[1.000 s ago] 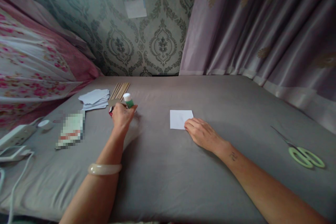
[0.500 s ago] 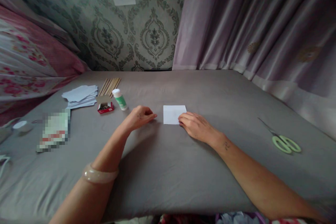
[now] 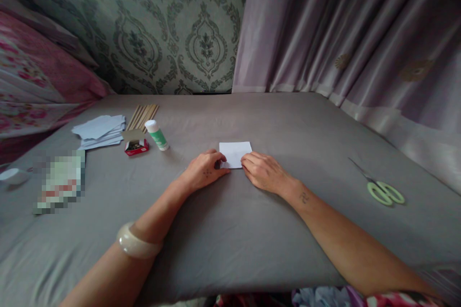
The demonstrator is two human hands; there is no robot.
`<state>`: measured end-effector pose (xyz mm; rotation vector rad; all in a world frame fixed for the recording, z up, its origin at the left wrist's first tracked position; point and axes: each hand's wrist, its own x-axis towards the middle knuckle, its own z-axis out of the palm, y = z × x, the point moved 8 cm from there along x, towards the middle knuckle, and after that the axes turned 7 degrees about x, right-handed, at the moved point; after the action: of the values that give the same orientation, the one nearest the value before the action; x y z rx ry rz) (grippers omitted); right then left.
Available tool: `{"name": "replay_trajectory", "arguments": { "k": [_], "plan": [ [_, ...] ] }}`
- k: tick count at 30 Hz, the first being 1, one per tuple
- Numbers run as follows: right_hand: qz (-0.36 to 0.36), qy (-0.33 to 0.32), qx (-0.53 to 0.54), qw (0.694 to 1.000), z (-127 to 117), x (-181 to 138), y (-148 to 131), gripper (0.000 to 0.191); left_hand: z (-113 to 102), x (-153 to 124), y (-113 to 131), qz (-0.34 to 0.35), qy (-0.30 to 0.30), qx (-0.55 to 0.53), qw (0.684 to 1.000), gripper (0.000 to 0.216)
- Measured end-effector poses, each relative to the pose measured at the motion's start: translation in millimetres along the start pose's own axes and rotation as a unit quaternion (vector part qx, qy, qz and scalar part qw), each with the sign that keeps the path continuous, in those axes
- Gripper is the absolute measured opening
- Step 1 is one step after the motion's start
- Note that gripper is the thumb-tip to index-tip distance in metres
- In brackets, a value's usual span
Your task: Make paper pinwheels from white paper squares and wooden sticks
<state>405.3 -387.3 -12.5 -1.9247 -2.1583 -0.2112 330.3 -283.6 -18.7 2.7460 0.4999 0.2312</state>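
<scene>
A small white sheet of paper [image 3: 235, 152] lies on the grey cloth in front of me. At its lower left corner, my left hand [image 3: 206, 169] pinches the edge between thumb and fingers, and the corner looks slightly raised there. My right hand [image 3: 262, 171] is closed at the lower right edge, its fingertips on the paper and partly covering that corner. A pale bangle [image 3: 139, 243] circles my left forearm. To the left of my left hand stands a white and green glue stick [image 3: 157, 135] with its cap on.
Beside the glue stick are an open red box [image 3: 137, 147] of small items, thin wooden sticks [image 3: 143, 117] and a stack of white paper [image 3: 99, 132]. Scissors with green handles [image 3: 386, 193] lie at the right. A blurred-out packet [image 3: 61, 181] lies at the left. Curtains and a papered wall border the surface.
My left hand has moved right, from beside the paper onto its lower left corner, and now grips it. My right hand stays at the lower right edge. The view has shifted slightly.
</scene>
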Motion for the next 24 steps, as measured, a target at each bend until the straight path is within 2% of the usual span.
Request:
{"name": "replay_trajectory", "arguments": {
  "k": [6, 13, 17, 21, 24],
  "plan": [
    [0.02, 0.004, 0.01, 1.0, 1, 2, 4, 0.023, 0, -3, 12, 0.028, 0.0, 0.097, 0.995, 0.021],
    [0.046, 0.02, 0.043, 0.998, -6, 2, 5, 0.018, -2, -6, 30, 0.099, 0.019, 0.2, 0.975, 0.031],
    [0.055, 0.044, 0.092, 0.993, -13, 1, -1, 0.01, -5, -8, 38, 0.125, 0.015, 0.181, 0.975, 0.029],
    [0.061, 0.026, 0.139, 0.988, -9, 0, -8, 0.013, -10, -10, 43, 0.136, 0.004, 0.122, 0.983, 0.028],
    [0.074, 0.006, 0.159, 0.984, -5, 0, -9, 0.016, -10, -10, 38, 0.128, -0.019, 0.072, 0.989, 0.025]
  ]
}}
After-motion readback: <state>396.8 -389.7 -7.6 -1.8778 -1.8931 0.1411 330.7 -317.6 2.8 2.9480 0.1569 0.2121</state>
